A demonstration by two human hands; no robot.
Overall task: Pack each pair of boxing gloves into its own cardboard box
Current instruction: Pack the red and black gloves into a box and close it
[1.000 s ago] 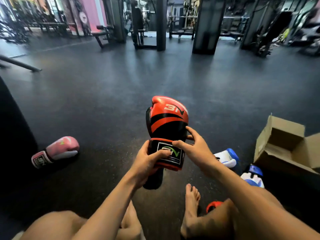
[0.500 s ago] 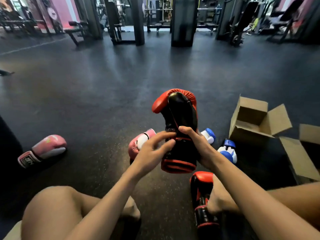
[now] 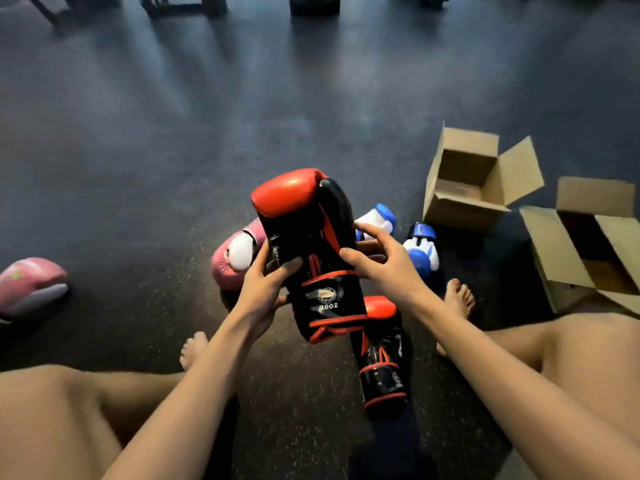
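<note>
In the middle, above the dark rubber gym floor [image 3: 173, 161], both hands hold up one red and black padded boxing glove [image 3: 304, 233]. The left hand [image 3: 263, 289] grips one side near the wrist cuff, with its fingers curled round it. The right hand [image 3: 377, 268] grips the other side the same way. The glove stands up, with its red top away from the person and its cuff toward them.

Its twin, a second red and black boxing glove [image 3: 381, 355], lies on the floor just under the held one, between the person's legs. So I think the step in hand is getting this red pair together. Neither glove is in a box yet.

Two open brown cardboard boxes wait on the right: the far cardboard box [image 3: 464, 202] and the near cardboard box [image 3: 554, 258] by the right knee. Next, I think, the held glove must go right and down into one box. Then the twin must go into the same box. A pink and white boxing glove [image 3: 235, 258] and a blue and white boxing glove [image 3: 420, 252] lie close by and should stay out of it.
</note>
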